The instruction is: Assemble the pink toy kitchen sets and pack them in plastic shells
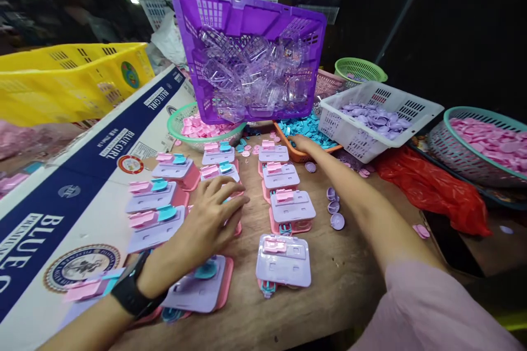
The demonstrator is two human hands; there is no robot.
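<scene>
My left hand, with a black watch on the wrist, hovers over or rests on a toy box in the middle row. Its fingers are bent but apart, and they largely cover that box. My right hand reaches into an orange basket among small blue plastic pieces; its fingertips are hidden. Pink boxes with lavender tops stand in rows. Some carry a pink and a blue piece, like this one. In the right row, a lavender-topped box and the nearest one show only a pink piece on top.
A purple crate of clear plastic parts stands tilted behind. Around it are a green basket of pink pieces, a white basket of lavender pieces and a red plastic bag. A printed carton lies left; lavender discs lie right.
</scene>
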